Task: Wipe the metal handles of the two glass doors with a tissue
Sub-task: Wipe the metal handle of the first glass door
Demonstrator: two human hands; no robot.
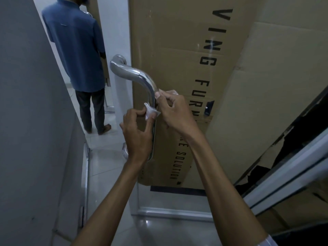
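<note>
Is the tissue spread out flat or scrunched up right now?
Scrunched up: the tissue is a small wad pinched between both hands against the handle.

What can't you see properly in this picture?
- Handle, head view: its middle is covered by both hands and the tissue; its lower end is behind the left hand.
- Tissue: mostly bunched under the fingers of the left hand and the right hand.
- Box lettering: partly cut off by the top edge and hidden by the right arm.
- Second door's handle: only a sliver shows past the person in blue.
</note>
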